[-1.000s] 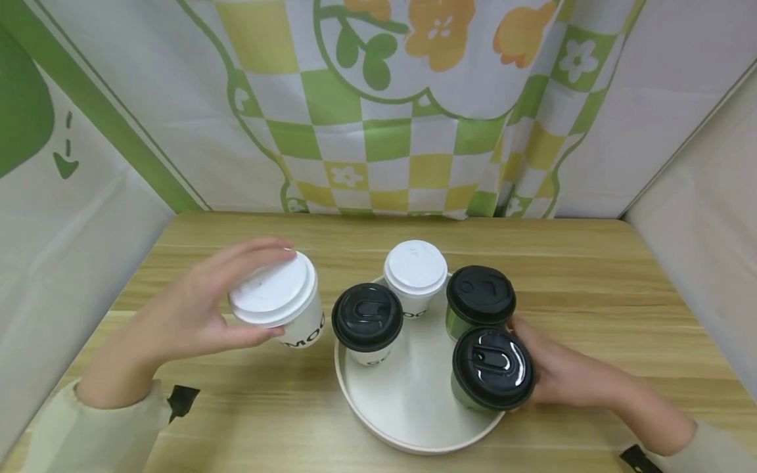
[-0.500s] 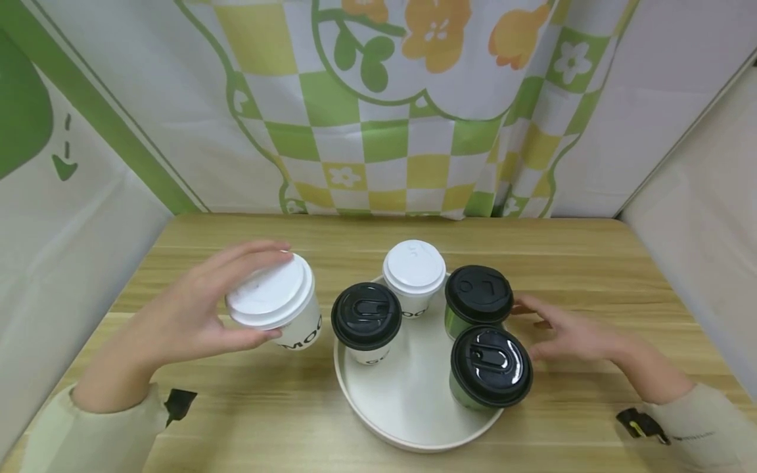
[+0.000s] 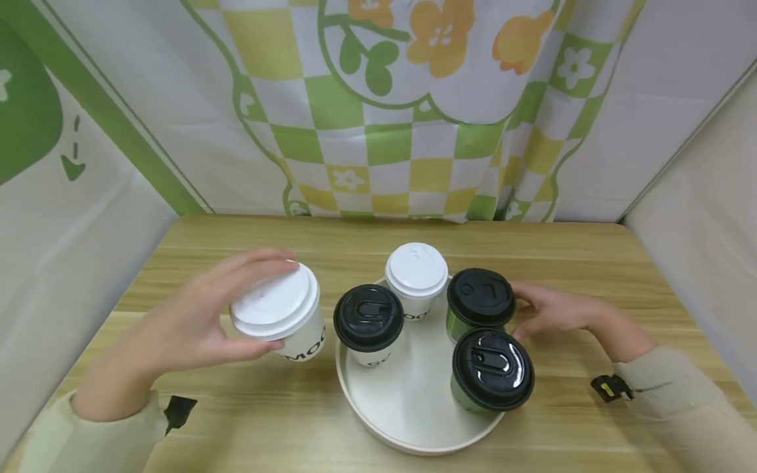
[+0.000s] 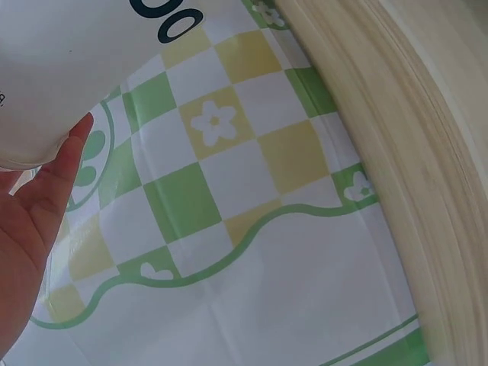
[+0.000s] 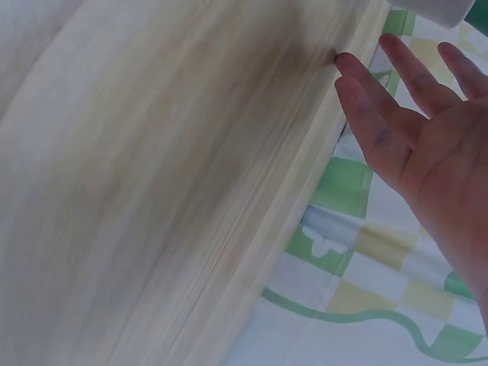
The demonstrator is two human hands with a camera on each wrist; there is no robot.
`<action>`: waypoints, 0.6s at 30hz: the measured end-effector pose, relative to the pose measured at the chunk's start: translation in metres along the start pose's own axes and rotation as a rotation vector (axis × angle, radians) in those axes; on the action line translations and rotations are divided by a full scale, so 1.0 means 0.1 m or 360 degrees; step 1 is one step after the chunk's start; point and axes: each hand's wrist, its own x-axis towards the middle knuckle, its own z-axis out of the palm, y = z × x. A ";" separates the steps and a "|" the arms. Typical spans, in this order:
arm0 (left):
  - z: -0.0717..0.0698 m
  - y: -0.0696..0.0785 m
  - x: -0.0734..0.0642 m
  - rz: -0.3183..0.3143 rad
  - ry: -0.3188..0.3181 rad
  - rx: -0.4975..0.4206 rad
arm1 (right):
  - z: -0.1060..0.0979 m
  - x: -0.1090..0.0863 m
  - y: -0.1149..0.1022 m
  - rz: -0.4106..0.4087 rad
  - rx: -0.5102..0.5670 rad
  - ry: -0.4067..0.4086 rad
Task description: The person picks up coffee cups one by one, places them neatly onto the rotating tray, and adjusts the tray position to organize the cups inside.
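My left hand (image 3: pixel 198 322) grips a white paper coffee cup with a white lid (image 3: pixel 278 305), thumb and fingers round its sides, left of the tray. In the left wrist view the side of that cup (image 4: pixel 69 61) fills the top left corner. On the round white tray (image 3: pixel 408 407), a green cup with a matte black lid (image 3: pixel 481 295) stands at the back right. My right hand (image 3: pixel 550 309) is beside it, fingertips at its far side and partly hidden by it. In the right wrist view the right hand (image 5: pixel 435 145) has its fingers spread and slightly bent.
Also on the tray are a green cup with a glossy black lid (image 3: pixel 492 369), a white cup with a black lid (image 3: pixel 368 318) and a smaller white-lidded cup (image 3: pixel 416 268). A checked cloth (image 3: pixel 390 144) hangs behind the wooden table (image 3: pixel 591 263).
My right hand has let go of the front green cup, drawn back, then moved up to the rear green cup. The left hand with its cup has hardly moved.
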 end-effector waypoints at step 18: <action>0.11 0.06 0.06 0.0041 -0.0058 -0.0081 | 0.10 -0.10 -0.08 0.0077 -0.0054 0.0006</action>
